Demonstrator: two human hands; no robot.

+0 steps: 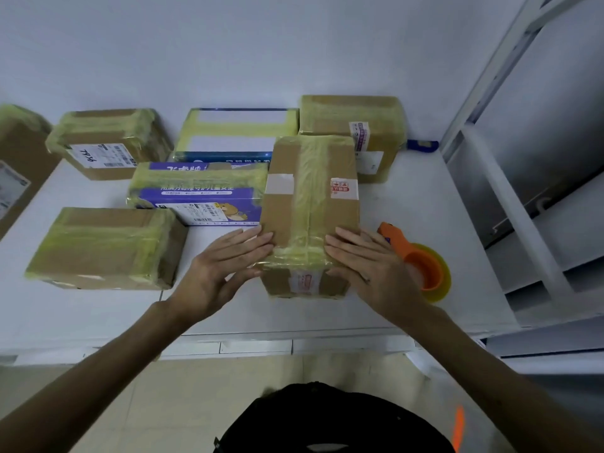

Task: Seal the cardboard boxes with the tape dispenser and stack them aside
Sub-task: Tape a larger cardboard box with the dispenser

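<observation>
Brown taped cardboard box (310, 217), left hand (225, 266) and right hand (369, 266) flat-fingered on its near end; I'd rub the tape down evenly.

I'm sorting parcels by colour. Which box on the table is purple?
The purple box with the cartoon bear, just left of the nearest brown box. The others are brown, except one blue-and-white box behind it.

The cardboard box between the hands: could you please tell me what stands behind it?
Behind the cardboard box stand a taped brown box and a blue-and-white box. Its far end covers their near lower corners and the table between, so anything there is hidden.
</observation>
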